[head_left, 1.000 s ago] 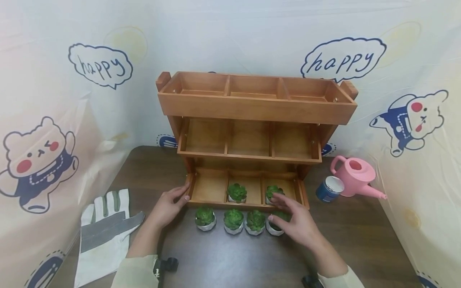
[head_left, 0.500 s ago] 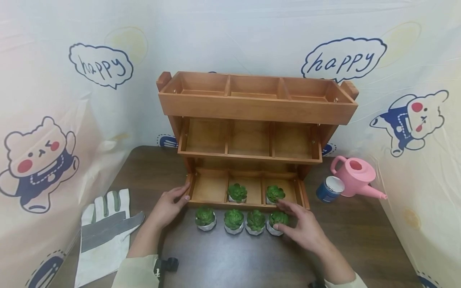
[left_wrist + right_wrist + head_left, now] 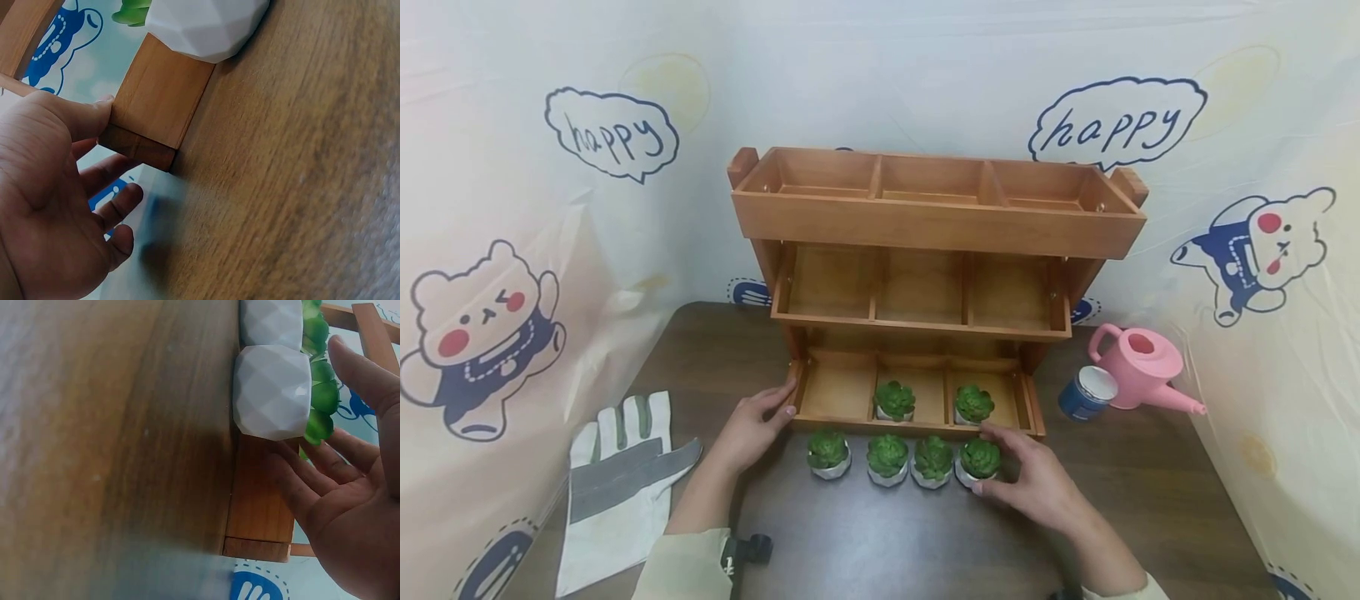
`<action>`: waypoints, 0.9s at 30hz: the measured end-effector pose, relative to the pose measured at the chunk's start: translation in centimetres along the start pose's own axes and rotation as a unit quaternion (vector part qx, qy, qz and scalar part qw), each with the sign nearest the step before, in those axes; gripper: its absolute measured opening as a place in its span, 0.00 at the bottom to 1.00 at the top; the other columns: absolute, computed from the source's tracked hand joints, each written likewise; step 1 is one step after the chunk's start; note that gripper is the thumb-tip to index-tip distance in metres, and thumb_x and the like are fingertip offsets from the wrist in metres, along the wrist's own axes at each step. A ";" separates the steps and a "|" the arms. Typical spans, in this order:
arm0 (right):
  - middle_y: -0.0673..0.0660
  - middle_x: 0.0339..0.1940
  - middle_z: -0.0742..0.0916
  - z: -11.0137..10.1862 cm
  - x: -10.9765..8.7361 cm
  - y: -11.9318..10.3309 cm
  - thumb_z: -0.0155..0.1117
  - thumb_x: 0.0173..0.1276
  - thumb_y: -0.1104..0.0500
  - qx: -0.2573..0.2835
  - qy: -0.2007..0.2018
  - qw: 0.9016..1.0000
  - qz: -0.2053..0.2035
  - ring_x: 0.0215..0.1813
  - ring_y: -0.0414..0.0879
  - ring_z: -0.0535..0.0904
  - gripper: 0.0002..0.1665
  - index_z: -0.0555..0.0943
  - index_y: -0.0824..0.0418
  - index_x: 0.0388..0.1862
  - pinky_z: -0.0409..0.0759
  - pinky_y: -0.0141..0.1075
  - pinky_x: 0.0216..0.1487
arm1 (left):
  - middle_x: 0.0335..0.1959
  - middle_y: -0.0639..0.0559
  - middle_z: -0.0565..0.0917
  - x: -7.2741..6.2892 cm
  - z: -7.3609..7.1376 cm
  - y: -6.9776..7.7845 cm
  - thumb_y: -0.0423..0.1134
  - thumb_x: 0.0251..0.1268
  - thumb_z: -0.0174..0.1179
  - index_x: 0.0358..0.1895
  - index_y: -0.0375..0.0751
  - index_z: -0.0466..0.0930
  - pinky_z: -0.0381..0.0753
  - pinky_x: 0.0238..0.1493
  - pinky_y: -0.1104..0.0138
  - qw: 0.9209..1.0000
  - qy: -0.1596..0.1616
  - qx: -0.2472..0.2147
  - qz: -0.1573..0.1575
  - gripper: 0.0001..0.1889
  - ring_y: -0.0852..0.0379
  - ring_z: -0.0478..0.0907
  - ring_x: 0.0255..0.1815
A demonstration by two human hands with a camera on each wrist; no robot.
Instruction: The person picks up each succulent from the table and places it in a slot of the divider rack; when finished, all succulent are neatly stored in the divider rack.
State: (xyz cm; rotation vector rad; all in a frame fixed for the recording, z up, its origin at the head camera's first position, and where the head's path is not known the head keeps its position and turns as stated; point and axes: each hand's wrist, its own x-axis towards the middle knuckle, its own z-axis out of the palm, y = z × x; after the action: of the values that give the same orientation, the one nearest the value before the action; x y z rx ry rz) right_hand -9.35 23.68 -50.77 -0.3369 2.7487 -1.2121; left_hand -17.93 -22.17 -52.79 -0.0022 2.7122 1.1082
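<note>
- Currently holding the left front corner of the wooden rack (image 3: pixel 936 226) between thumb and fingers of the left hand (image 3: pixel 741 433); might skew the rack across the desk (image 3: pixel 880 550) if pushed unevenly from that one corner.
- Spread loosely about the end potted succulent (image 3: pixel 978 461) with the right hand (image 3: pixel 1033 477), thumb to the near side, other fingers to the far side; not visibly pinching; cannot tell how firm any contact is.
- Could tip or slide that plant by closing thumb ahead of fingers; might also slip on the smooth faceted pot (image 3: pixel 273 392), or tug at foliage if gripped too high.
- Could jostle the neighbouring potted succulent (image 3: pixel 933 462), just left of the gap between right thumb and fingers, through closing too far across.
- Might catch the front wall of the lower tray (image 3: pixel 842 423), just beyond the right fingertips, if lifted too low; might likewise bump the tray's right-hand succulent (image 3: pixel 974 404), beyond those same fingertips, with the knuckles.
- Less likely to hit the blue tin (image 3: pixel 1087 394), well right of those fingers; would take a wide outward swing.
</note>
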 end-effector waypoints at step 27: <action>0.52 0.67 0.84 0.5 0.2 0.5 0.82 0.60 0.53 -0.064 0.001 0.998 -0.019 0.67 0.50 0.80 0.42 0.76 0.52 0.73 0.77 0.55 0.67 | 0.80 0.42 0.66 0.0 0.0 -0.1 0.55 0.79 0.56 0.80 0.63 0.65 0.55 0.72 0.29 1.000 -0.001 0.000 0.002 0.29 0.33 0.57 0.79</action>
State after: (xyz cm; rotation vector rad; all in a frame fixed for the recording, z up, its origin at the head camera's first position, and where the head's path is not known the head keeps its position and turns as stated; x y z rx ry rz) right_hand -9.48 23.58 -51.48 -0.4029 2.8422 -1.0463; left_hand -17.95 -22.24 -52.80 0.0055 2.7120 1.1079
